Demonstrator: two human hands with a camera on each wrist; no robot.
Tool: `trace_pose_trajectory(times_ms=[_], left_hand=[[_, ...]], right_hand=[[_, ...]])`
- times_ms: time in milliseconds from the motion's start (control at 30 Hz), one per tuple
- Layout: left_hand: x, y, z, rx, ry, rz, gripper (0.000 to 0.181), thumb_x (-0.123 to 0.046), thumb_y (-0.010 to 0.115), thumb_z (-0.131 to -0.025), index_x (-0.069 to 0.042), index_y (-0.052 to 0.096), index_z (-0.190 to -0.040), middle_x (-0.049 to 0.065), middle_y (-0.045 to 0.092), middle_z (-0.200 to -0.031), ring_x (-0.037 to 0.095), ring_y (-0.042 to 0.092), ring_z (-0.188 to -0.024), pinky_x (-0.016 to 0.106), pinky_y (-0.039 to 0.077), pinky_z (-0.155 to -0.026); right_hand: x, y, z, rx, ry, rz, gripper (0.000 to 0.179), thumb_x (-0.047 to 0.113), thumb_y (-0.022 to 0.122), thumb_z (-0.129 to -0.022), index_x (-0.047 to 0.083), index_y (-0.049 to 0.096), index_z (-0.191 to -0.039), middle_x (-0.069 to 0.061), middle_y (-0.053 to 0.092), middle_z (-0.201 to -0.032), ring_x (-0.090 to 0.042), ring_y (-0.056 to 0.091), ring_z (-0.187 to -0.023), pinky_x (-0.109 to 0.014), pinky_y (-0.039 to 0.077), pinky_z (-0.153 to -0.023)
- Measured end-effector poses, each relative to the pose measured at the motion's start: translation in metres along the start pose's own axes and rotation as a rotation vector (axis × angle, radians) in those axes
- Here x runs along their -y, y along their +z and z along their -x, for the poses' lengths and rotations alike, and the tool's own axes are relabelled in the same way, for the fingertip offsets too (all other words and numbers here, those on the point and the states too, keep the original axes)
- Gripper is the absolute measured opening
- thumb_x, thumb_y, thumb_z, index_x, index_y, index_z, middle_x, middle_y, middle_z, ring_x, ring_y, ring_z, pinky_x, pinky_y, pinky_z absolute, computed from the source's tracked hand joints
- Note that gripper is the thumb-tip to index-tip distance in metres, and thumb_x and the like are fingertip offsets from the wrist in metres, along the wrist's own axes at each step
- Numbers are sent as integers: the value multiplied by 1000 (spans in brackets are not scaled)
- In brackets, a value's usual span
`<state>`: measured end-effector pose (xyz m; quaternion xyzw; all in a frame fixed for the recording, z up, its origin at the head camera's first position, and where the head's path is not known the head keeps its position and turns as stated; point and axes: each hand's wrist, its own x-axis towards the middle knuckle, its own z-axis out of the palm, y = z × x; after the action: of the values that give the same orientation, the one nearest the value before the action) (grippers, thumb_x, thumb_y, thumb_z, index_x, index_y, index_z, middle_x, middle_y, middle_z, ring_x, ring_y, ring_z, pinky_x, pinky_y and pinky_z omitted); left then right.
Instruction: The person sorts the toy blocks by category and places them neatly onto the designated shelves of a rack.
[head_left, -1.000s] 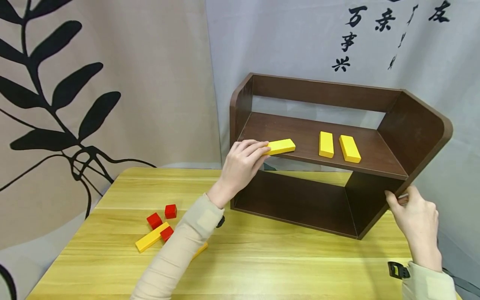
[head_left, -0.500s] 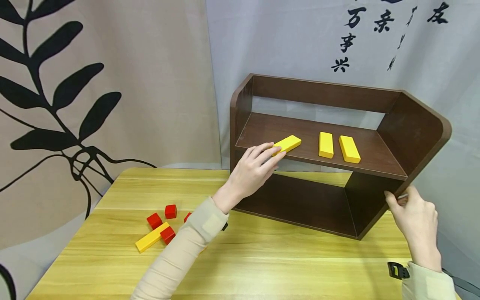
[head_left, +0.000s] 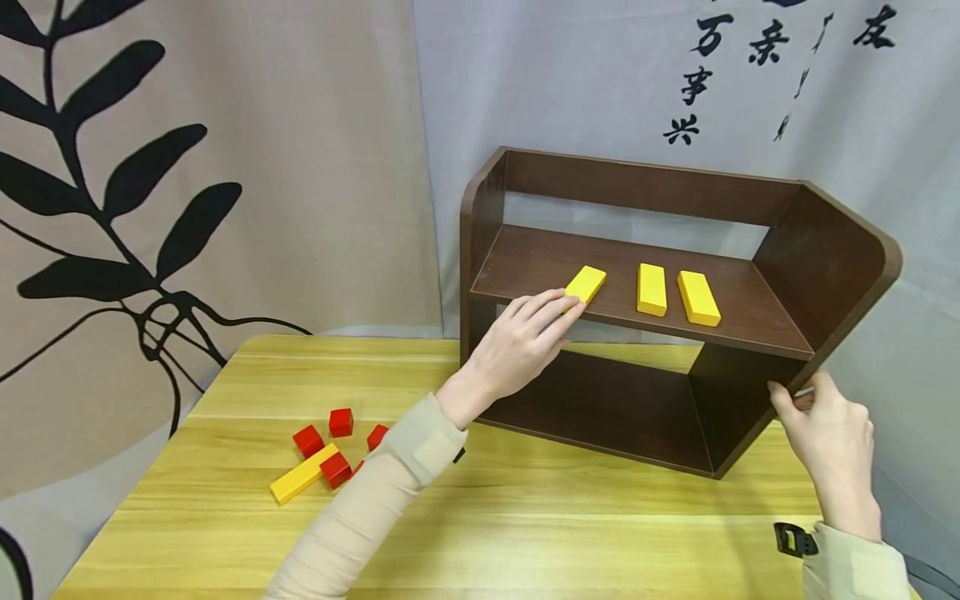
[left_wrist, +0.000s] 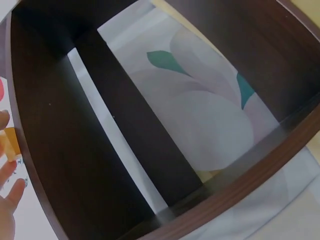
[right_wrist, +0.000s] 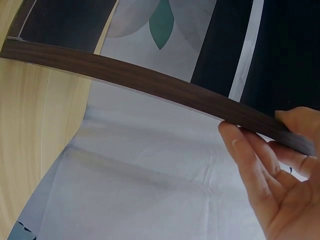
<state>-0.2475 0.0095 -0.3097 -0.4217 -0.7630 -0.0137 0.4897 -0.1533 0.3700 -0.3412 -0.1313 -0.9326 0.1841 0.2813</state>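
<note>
My left hand (head_left: 528, 343) reaches to the front edge of the upper shelf board and pinches the near end of a yellow block (head_left: 587, 283). That block lies slanted, its far end on the board. In the left wrist view, fingertips (left_wrist: 16, 192) show at the left edge around the yellow block (left_wrist: 11, 142). To its right, a second yellow block (head_left: 652, 290) and a third yellow block (head_left: 699, 298) lie side by side. My right hand (head_left: 834, 442) grips the front edge of the right side panel of the brown shelf (head_left: 832, 250), thumb inside, fingers outside, seen also in the right wrist view.
Several red cubes (head_left: 341, 422) lie on the left of the wooden table (head_left: 570, 533), beside another yellow block (head_left: 303, 475). My left forearm covers part of this group. A curtain (head_left: 337, 167) hangs behind the shelf.
My left hand has moved a little right and turned the yellow block from nearly sideways to slanting away from me. The right hand keeps its hold on the shelf panel.
</note>
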Motion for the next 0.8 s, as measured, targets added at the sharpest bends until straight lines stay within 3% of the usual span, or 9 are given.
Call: trace_pose_trajectory(times_ms=[800], left_hand=[[-20, 10, -22, 215, 22, -41, 55, -34, 56, -95, -13, 42, -144, 3, 44, -149, 18, 38, -140, 37, 35, -114]], right_hand=[[1, 0, 0, -15, -2, 4, 31, 27, 58, -89, -3, 55, -89, -29, 68, -84, -50, 59, -68, -45, 37, -49]])
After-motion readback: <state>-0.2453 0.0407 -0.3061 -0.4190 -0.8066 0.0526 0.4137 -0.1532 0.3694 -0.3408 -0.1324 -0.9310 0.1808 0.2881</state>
